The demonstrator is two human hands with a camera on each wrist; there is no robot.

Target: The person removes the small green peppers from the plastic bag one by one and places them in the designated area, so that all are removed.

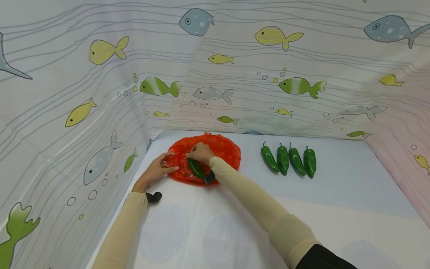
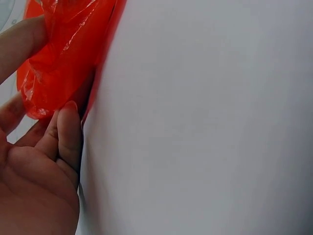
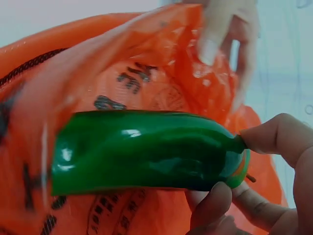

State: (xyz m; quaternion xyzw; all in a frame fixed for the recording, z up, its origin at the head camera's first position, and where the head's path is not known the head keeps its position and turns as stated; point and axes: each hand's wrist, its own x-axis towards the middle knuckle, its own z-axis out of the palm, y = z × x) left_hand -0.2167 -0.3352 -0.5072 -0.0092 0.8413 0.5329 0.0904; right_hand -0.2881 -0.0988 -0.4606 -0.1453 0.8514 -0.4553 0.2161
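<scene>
My right hand (image 1: 201, 153) pinches a glossy green pepper (image 3: 146, 152) at its stem end, between thumb and fingertips. In the right wrist view the pepper lies across the mouth of a red plastic bag (image 1: 230, 147), its far end hidden by a fold of the film. Dark printing shows on the bag beneath it. At the bag's left edge, my left hand (image 1: 156, 170) holds the red film (image 2: 68, 54) between thumb and fingers. How much the bag contains is not visible.
Several more green peppers (image 1: 283, 160) lie in a row on the white table (image 1: 342, 175), right of the bag. A fish-patterned curtain (image 1: 242, 74) rises behind and at both sides. Small black wrist cameras (image 1: 154, 197) sit on the wrists.
</scene>
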